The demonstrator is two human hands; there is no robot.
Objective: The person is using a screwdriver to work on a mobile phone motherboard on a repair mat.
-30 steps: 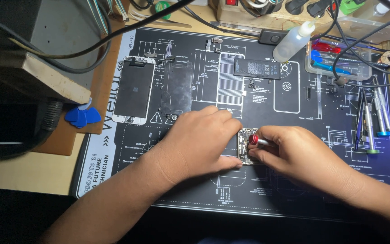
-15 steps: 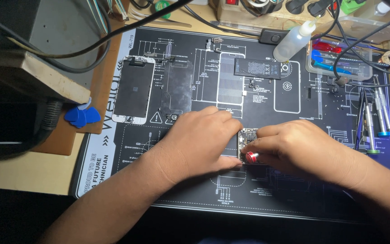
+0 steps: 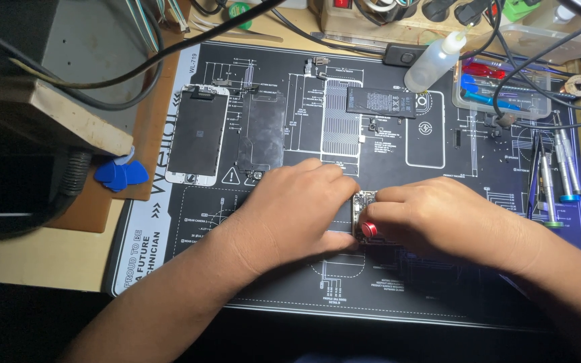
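Observation:
My left hand (image 3: 295,212) lies palm down on the black repair mat (image 3: 438,296), its fingers curled over the left side of a small circuit board (image 3: 363,205). Just right of it, my right hand (image 3: 448,218) grips a red-capped tool (image 3: 369,229) whose tip meets the board. Only a narrow strip of the board shows between the two hands. The tool's shaft is hidden inside my right fist.
On the mat's far side lie a phone screen (image 3: 198,134), a dark back plate (image 3: 262,131) and a black battery (image 3: 380,102). A squeeze bottle (image 3: 436,62) and a clear tray (image 3: 499,87) sit behind. Screwdrivers (image 3: 559,175) rest at right, blue picks (image 3: 121,175) at left.
My right hand has shifted slightly left and turned over the board, so the red cap now shows lower between the hands. The left hand has stayed put.

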